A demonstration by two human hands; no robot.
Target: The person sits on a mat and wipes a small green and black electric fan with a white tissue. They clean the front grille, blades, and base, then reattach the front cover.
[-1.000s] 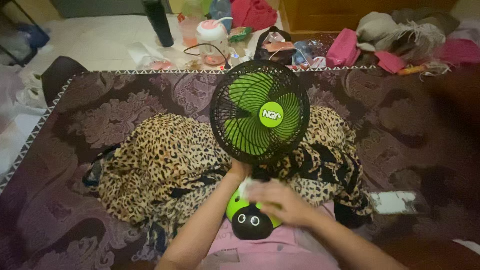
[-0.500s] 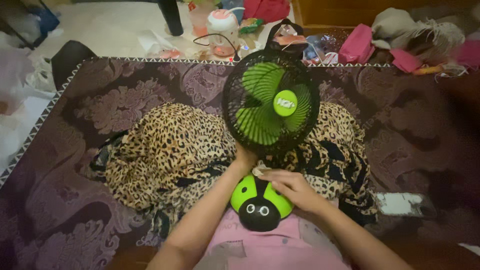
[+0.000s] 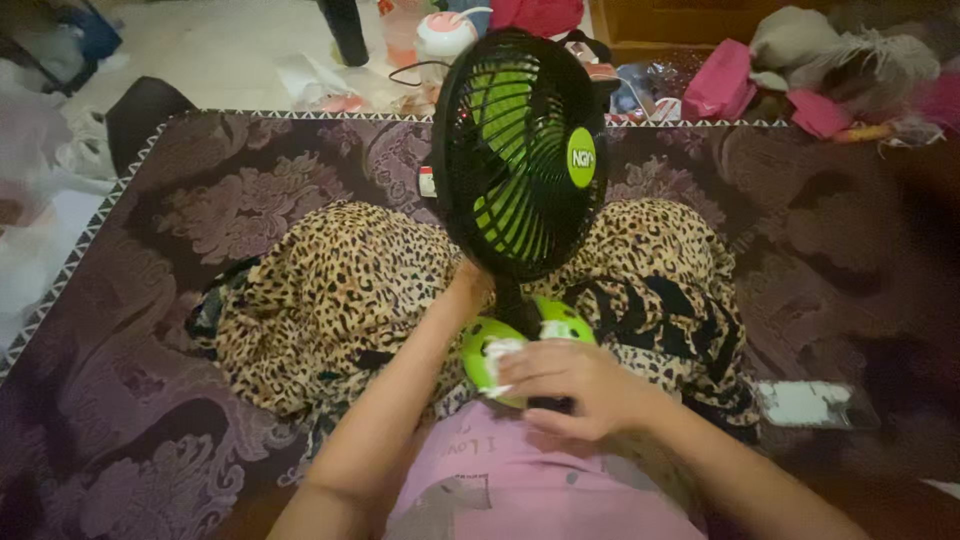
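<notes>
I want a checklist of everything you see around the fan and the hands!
Surface: purple patterned rug, leopard-print cloth over the lap.
Job's things: black and green fan, upright on its green base; small white cloth.
Clutter: pink bags, bottle, white packet.
Grippers: left hand at the fan's lower edge; right hand presses the cloth on the base.
Cables: thin black cable on the floor.
Surroundings: pale tiled floor.

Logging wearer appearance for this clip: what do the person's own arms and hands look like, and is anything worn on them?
Both forearms are bare up to the frame's bottom edge, with no sleeves in view. The left hand and right hand carry no gloves, and no rings, watch or bracelets are visible, though the dim, soft picture could hide small items. Between the arms, a pink printed garment covers the torso.
</notes>
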